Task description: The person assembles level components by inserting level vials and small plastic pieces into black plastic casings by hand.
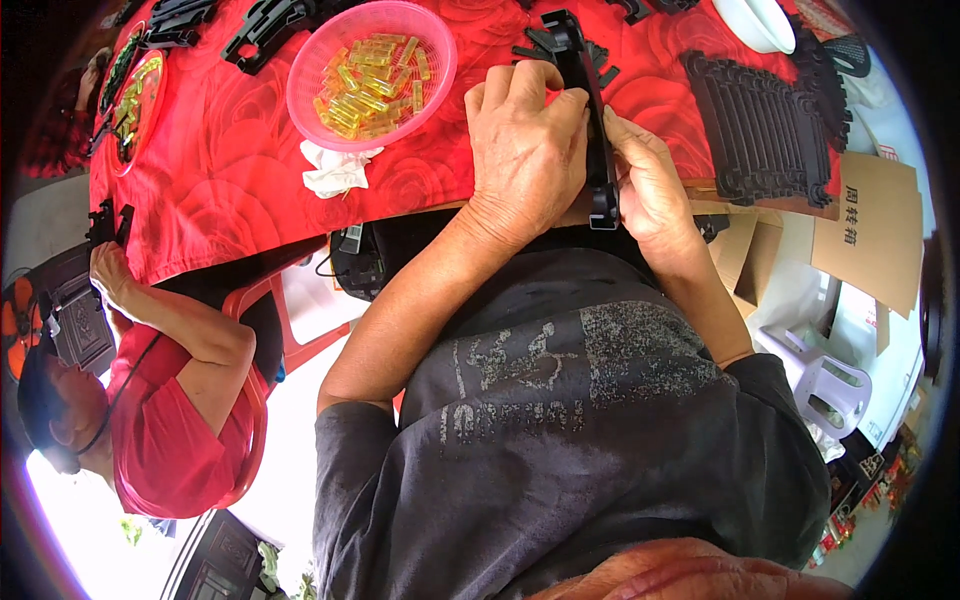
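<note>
A long, narrow black plastic part (600,180) stands nearly on end before me, over the table's near edge. My left hand (525,150) is closed against its left side, with fingers curled and the fingertips partly hidden. From the other side my right hand (648,185) grips the same part, thumb along its face and fingers mostly behind it. To the left of my hands, a pink mesh basket (303,85) holds many clear yellow tube-like pieces (370,88). Small black strips (606,66) lie in a loose pile just beyond the part.
Similar black parts (765,130) lie in a row at the table's right. A crumpled white cloth (336,168) rests by the basket; a white bowl (757,24) is at the far right. Cardboard (868,230) and a lavender stool (838,390) stand right. A seated co-worker (175,420) is left.
</note>
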Demonstrator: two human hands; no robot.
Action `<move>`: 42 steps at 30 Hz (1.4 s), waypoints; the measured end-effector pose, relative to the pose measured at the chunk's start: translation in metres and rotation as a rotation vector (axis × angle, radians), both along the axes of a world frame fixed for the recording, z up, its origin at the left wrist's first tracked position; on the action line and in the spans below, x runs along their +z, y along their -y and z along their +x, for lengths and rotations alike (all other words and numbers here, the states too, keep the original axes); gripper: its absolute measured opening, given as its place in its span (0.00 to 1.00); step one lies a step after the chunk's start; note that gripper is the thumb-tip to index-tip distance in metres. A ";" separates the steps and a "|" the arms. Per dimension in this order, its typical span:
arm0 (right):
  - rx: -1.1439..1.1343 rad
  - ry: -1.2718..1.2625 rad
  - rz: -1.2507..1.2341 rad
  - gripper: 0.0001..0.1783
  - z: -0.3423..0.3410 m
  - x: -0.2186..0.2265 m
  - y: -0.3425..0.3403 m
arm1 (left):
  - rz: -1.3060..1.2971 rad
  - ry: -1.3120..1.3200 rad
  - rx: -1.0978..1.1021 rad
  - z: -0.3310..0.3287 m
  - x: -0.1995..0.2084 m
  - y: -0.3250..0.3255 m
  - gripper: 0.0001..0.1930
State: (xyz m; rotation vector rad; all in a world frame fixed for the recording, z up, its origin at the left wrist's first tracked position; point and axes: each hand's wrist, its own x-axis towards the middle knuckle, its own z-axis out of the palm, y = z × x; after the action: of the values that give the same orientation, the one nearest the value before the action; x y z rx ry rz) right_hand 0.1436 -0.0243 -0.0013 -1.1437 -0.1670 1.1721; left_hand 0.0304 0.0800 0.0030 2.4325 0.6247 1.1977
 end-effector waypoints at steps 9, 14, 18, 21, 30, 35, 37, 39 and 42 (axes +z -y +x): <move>0.005 0.047 -0.012 0.14 0.002 -0.001 0.009 | -0.077 -0.067 -0.011 -0.003 0.004 0.007 0.13; 0.029 0.016 -0.024 0.14 0.000 0.002 0.011 | -0.106 -0.042 -0.016 -0.002 0.004 0.010 0.13; -0.003 0.018 -0.056 0.14 0.000 0.001 0.011 | -0.102 -0.057 -0.014 -0.002 0.005 0.010 0.13; -0.004 0.013 -0.039 0.14 -0.002 0.002 0.011 | -0.099 -0.070 -0.022 -0.003 0.004 0.011 0.13; 0.013 0.102 0.033 0.15 0.004 -0.010 0.014 | -0.114 -0.077 -0.027 -0.001 0.004 0.017 0.16; 0.006 0.099 0.040 0.15 0.002 -0.008 0.015 | -0.136 -0.087 -0.035 0.000 0.006 0.018 0.17; 0.013 0.095 0.059 0.15 0.004 -0.009 0.016 | -0.142 -0.086 -0.037 0.000 0.006 0.019 0.17; 0.020 0.089 0.075 0.16 0.003 -0.008 0.015 | -0.150 -0.087 -0.037 0.000 0.006 0.019 0.17; -0.046 0.045 0.033 0.12 -0.002 -0.003 0.013 | -0.147 -0.100 -0.036 -0.001 0.006 0.020 0.17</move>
State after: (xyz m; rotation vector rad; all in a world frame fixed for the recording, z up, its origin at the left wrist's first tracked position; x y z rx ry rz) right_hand 0.1414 -0.0370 -0.0045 -1.1398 -0.1933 1.1000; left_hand 0.0292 0.0599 0.0094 2.3803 0.6704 0.9855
